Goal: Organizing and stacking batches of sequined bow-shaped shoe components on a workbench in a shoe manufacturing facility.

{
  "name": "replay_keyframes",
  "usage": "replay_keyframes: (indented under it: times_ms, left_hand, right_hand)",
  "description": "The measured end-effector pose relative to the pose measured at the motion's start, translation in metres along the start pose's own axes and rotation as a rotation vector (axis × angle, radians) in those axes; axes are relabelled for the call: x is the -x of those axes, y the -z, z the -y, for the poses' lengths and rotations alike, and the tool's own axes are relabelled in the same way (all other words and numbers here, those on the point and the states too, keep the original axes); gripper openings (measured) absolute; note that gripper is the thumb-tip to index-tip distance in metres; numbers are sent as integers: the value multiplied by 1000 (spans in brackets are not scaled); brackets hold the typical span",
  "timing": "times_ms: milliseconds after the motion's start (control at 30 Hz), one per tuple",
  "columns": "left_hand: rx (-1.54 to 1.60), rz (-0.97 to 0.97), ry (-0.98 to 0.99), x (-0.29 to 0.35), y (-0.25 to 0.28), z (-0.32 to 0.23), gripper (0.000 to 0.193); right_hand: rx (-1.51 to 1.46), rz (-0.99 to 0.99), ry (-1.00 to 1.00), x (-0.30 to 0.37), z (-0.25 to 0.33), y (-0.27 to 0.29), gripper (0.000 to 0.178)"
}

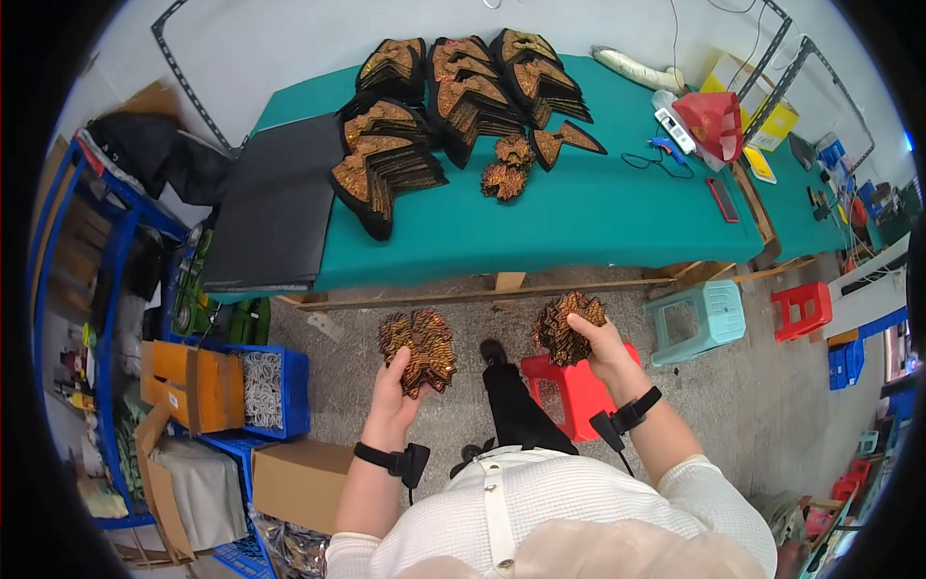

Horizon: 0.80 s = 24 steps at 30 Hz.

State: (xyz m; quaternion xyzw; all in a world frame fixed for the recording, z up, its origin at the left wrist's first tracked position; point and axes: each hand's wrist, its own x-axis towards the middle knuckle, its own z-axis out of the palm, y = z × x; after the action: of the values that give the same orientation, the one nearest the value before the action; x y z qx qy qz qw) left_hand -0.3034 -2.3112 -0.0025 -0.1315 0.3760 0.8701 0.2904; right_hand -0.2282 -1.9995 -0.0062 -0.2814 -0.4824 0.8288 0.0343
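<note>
My left hand (389,394) is closed on a copper-and-black sequined piece (424,349) with a jagged edge, thumb on top. Off to the right, my right hand (606,349) grips a stack of similar sequined pieces (557,333), its thumb pressed over the near side. Both hands are held apart in front of my body, short of the table's near edge. On the table lie two small clumps of like sequined pieces (504,180). Behind and beside them stand several fanned stacks of black-edged, gold-brown V-shaped pieces (471,101), and a single such piece (564,142) rests at their right.
A teal-covered table (540,232) spans the front, with black sheets (275,212) at its left. A blue glue gun (666,145), white power strip (674,130) and red bag (709,125) lie right. Red (588,396) and pale green (709,318) stools and cardboard boxes (299,482) stand around me.
</note>
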Motion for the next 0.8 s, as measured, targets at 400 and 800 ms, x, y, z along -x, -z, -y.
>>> replay_keyframes:
  times_ms: [400,800]
  left_hand:
    - [-165,-128,186,-233,-86,-11,38]
    - [-279,-117,271,-318,-97,-6,47]
  right_hand:
    - [-106,-96,-69,-214,76,8,46]
    - [13,-147,-182,-309,104,10,56]
